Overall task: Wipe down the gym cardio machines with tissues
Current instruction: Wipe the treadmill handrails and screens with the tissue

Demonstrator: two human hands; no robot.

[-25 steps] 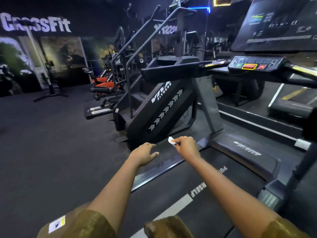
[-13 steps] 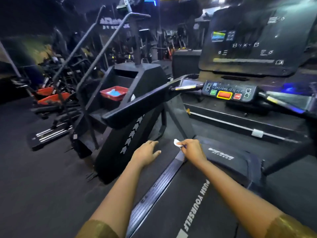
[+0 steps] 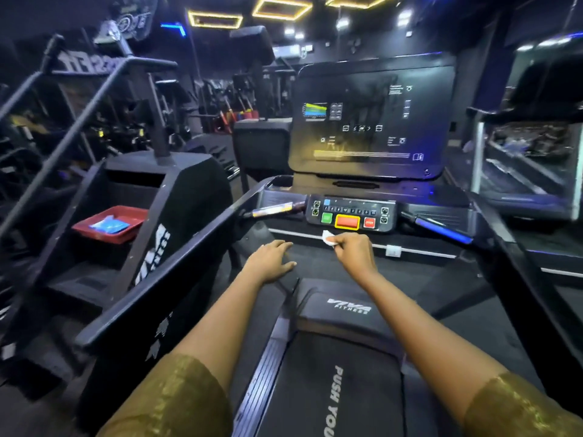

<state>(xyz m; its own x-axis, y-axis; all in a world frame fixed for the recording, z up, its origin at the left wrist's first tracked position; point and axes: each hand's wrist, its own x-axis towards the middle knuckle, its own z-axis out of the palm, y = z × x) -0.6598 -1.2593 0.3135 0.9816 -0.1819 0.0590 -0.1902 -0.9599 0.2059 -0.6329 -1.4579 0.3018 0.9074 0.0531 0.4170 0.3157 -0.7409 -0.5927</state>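
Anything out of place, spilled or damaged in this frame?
One oddity: a red tray holding a blue packet sits on a step of the stair climber, left of the treadmill. That is no normal place for it. Nothing looks spilled or damaged.

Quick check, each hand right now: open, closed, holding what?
Left hand: open, fingers relaxed, holding nothing.
Right hand: closed, pinching a white tissue.

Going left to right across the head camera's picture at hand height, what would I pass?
Red tray → left hand → white tissue → right hand, which pinches the tissue → blue-lit handgrip.
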